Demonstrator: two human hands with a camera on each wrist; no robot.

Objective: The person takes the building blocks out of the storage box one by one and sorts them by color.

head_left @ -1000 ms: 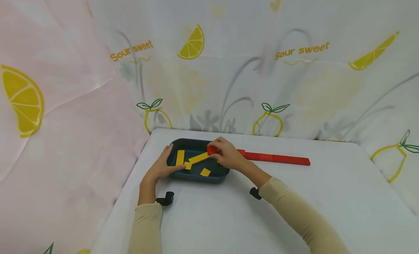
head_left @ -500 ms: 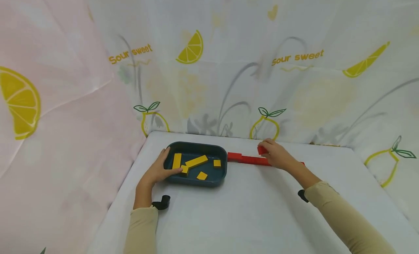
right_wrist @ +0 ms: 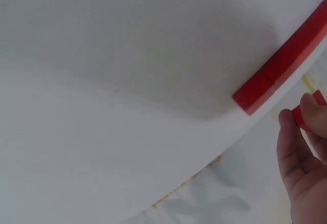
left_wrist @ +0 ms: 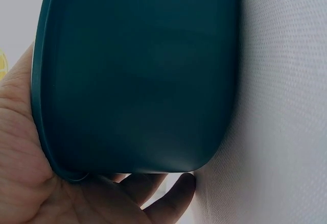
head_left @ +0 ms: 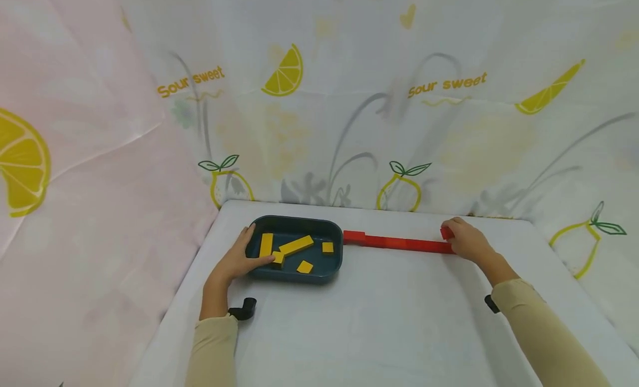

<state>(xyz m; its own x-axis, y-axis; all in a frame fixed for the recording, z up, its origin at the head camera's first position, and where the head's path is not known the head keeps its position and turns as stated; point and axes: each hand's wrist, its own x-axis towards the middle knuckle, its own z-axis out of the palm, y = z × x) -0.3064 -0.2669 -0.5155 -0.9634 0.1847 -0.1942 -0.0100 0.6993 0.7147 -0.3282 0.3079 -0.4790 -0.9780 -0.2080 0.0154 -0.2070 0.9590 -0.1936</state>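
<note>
At the left end of a dark teal tray [head_left: 299,278], my left hand [head_left: 236,260] grips the rim; its thumb reaches over the front left corner by a small yellow block [head_left: 277,258]. From below, the left wrist view shows the fingers [left_wrist: 173,196] round the outside wall. My right hand [head_left: 471,244] pinches a small red block [head_left: 446,233] between thumb and fingertips, above the right end of a row of red blocks [head_left: 399,243]. The right wrist view shows the held block [right_wrist: 299,116] apart from the row.
Several yellow blocks lie in the tray, among them a long one [head_left: 297,245]. A raised red block [head_left: 354,237] stands at the row's left end, near the tray. A printed curtain [head_left: 319,126] rises behind the white table [head_left: 379,320].
My right hand has carried the red block from above the tray to the right, along the row to its far end. The left hand stays on the tray.
</note>
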